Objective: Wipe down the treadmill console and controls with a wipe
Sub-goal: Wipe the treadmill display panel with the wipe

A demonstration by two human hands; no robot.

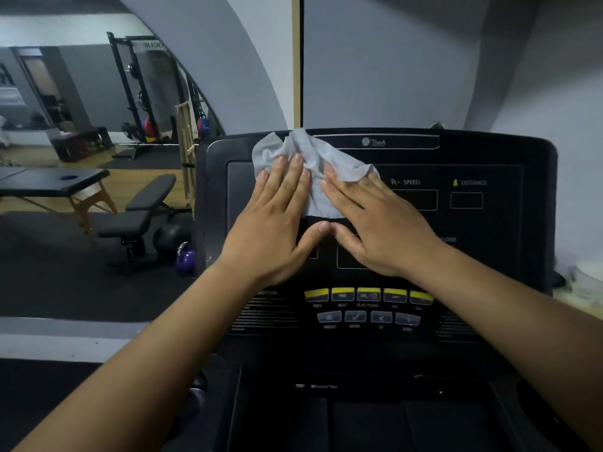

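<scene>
Two bare forearms reach in from the bottom corners over the dark lower deck of the black treadmill console [489, 151]. Beyond them sits a row of yellow-topped buttons [368, 294] with a row of grey buttons [368, 318] just below it. Farther up, the left hand [277, 223] and the right hand [375, 223] lie flat on the display panel, thumbs almost touching; the fingers [295, 172] of both are stretched out, not clenched, pressing a crumpled pale grey wipe [310, 164] against the upper left of the panel. The wipe's top edge reaches the console's upper rim. To the right are the SPEED label [411, 182] and DISTANCE label [473, 182]. Off left lie a black weight bench [143, 210], a purple kettlebell [186, 259] and a black massage table [58, 181].
</scene>
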